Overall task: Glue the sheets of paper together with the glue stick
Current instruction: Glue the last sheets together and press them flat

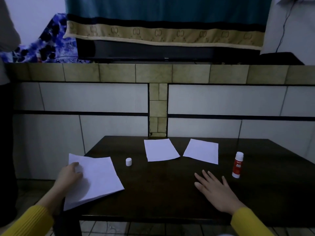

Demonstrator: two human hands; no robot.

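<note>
The left hand (70, 174) grips the paper stack (97, 178) overhanging the table's (162, 201) left edge. The right hand (214, 189) lies flat, fingers spread. The glue stick (237, 165) stands toward the right edge. Two far-edge sheets (160, 149) probably remain unglued.

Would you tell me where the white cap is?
Head view: the white cap stands on the table, left of centre, between the paper stack and a loose sheet.

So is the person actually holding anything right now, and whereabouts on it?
The left hand grips the stack of paper by its left edge, fingers curled on top. The right hand lies flat on the table, holding nothing.
</note>
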